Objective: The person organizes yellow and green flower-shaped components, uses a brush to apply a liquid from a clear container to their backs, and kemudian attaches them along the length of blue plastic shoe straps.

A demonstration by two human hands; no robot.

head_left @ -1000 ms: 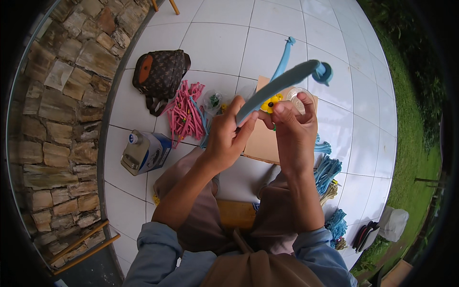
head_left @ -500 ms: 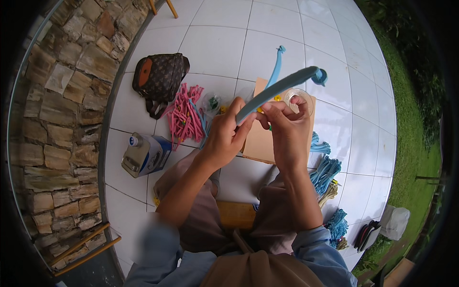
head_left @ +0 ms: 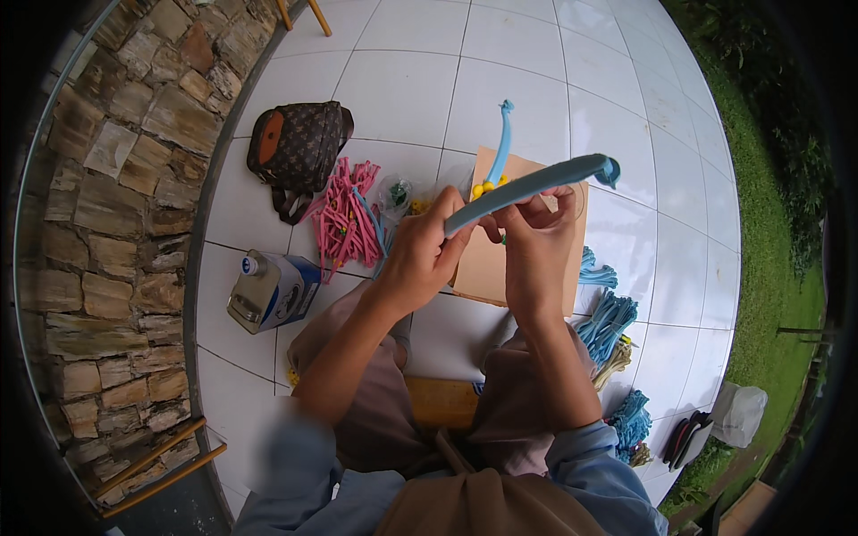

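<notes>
A blue fabric strap (head_left: 527,188) with a knotted end slants up to the right in front of me. My left hand (head_left: 424,255) is closed on its lower end, thumb pressed against it. Just beyond, a second, narrower blue length (head_left: 502,147) with a knotted tip rises behind the strap. Yellow beads (head_left: 483,188) cluster at its base. My right hand (head_left: 536,259) is close to the left, its thumb and finger pinched beneath the strap; what lies between them is hidden. A small green bit (head_left: 503,239) shows between the hands.
Below the hands lies a brown cardboard sheet (head_left: 483,277). To the left are pink straps (head_left: 347,219), a brown patterned backpack (head_left: 299,147) and a jerrycan (head_left: 273,290). Blue strap bundles (head_left: 608,326) lie on the white tiles at right. A stone wall (head_left: 116,232) borders the left.
The strap's knotted end has dipped down and to the right. The narrower length has shifted left and lower, and its yellow beads show more. My right hand has turned slightly, its fingers drawn in.
</notes>
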